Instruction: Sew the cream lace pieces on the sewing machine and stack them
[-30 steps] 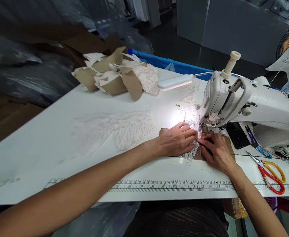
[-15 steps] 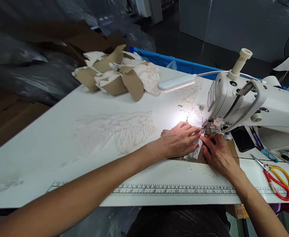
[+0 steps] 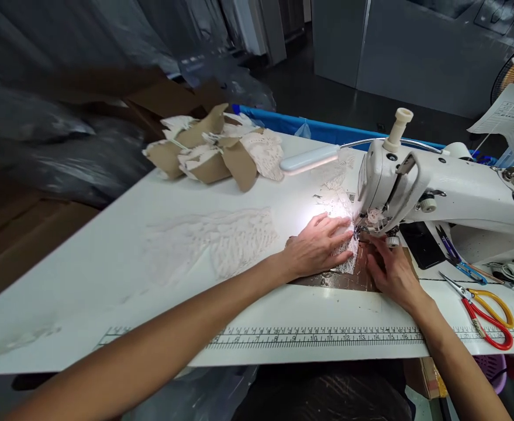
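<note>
My left hand [image 3: 317, 245] lies flat, fingers stretched out, on a piece of white lace [image 3: 347, 257] in front of the needle of a white sewing machine [image 3: 436, 193]. My right hand [image 3: 390, 272] presses flat on brown card [image 3: 340, 279] beneath the lace, its fingertips close to the presser foot [image 3: 362, 231]. A small lamp [image 3: 308, 159] lights the spot brightly. More lace trails behind the needle. The part of the lace under my fingers is hidden.
A wide lace panel [image 3: 221, 240] lies on the white table [image 3: 107, 280] to the left. A pile of lace and brown card pieces [image 3: 217, 149] sits at the back. Red-and-yellow scissors [image 3: 487, 310] and blue snips [image 3: 456, 257] lie right. A printed ruler [image 3: 318, 336] runs along the front edge.
Both hands have slid a little toward the needle with the lace; less lace shows in front of the presser foot. The view has shifted slightly.
</note>
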`<control>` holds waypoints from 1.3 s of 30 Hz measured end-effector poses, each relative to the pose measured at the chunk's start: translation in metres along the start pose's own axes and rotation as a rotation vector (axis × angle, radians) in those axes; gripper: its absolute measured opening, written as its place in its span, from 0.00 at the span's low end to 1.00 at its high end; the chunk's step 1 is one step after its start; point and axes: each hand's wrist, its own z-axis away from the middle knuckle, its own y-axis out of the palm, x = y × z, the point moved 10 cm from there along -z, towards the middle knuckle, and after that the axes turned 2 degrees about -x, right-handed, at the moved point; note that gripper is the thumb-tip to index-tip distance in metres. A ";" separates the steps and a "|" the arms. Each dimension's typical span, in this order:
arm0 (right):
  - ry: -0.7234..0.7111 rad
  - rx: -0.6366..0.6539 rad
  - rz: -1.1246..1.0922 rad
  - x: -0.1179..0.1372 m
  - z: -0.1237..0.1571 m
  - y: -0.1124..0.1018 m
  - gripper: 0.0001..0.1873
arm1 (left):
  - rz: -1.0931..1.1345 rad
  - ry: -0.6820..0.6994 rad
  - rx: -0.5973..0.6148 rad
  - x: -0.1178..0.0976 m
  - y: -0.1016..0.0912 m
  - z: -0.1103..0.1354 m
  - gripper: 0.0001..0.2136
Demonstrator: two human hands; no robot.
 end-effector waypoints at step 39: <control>-0.113 0.256 -0.159 0.031 -0.009 0.014 0.06 | 0.428 0.062 -0.071 -0.010 -0.020 0.009 0.12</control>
